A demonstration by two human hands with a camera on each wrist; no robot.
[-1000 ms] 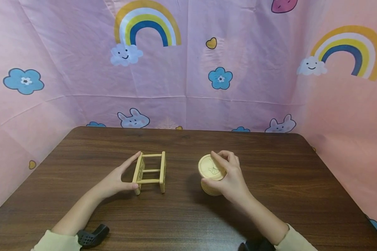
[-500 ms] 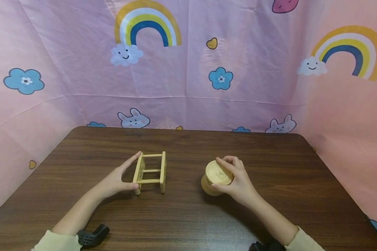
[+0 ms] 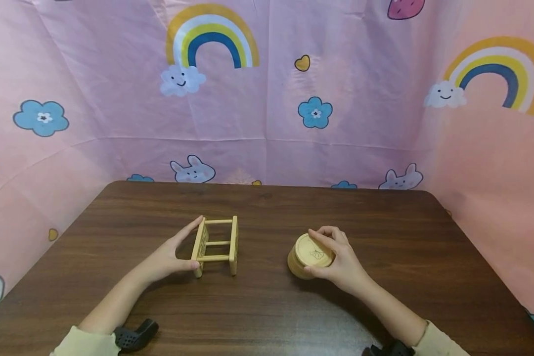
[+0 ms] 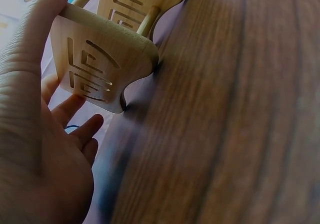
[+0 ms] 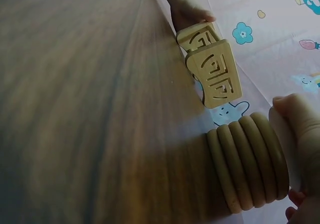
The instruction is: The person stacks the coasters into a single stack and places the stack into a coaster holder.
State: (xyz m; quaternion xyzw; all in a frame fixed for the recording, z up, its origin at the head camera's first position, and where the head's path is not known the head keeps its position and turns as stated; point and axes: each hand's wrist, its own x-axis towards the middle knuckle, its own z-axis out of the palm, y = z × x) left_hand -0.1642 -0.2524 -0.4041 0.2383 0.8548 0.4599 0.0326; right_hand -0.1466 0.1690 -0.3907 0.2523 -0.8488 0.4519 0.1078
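With our left hand (image 3: 166,257) gripping the wooden rack (image 3: 234,247), our right hand (image 3: 344,262) pinches the top disc (image 3: 312,249) of the stack (image 3: 296,266) right of the rack, seemingly to separate it, so we next need a steady lift.

Brown wood-grain table (image 3: 267,311), pink cloth backdrop (image 3: 360,54) behind, printed rainbows (image 3: 212,28), blue flowers (image 3: 315,113)
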